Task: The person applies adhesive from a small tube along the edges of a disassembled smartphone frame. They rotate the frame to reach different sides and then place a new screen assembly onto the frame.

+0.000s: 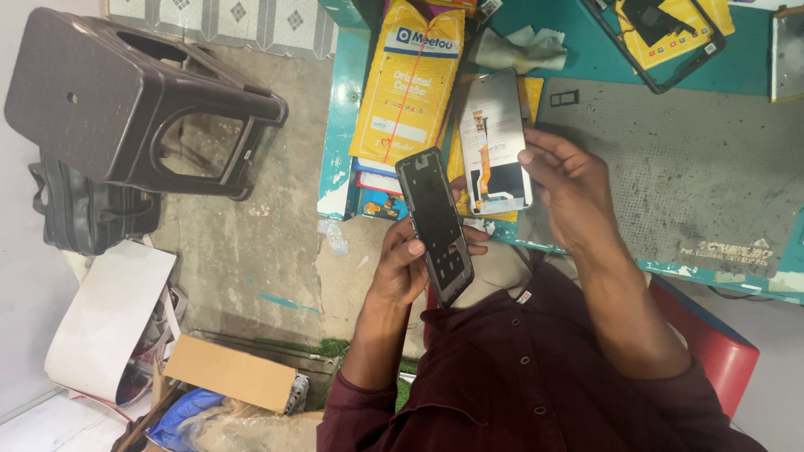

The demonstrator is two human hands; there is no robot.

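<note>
Head view, looking down at a person in a dark maroon shirt (536,377) seated at a teal workbench (339,125). The left hand (410,264) is closed around a dark phone frame (435,226), thumb pressed on its inner face and fingers wrapped behind; the frame is held off the bench, just beyond its near edge, over the person's lap. The right hand (565,188) grips a phone display assembly (496,142) by one long edge with the fingertips, its back side turned up so that an orange flex cable (481,159) shows; the display hangs over the near edge of the bench, just beside the frame and apart from it. A grey perforated work mat (687,167) covers the bench by the right forearm. A yellow spare-part package (409,79) lies at the bench's left end, with a crumpled cloth (519,48) beyond it and a second black frame (662,38) toward the far edge. On the concrete floor to the left stand a dark plastic stool (126,100), a black bag (84,209) and a brown cardboard box (230,372).
</note>
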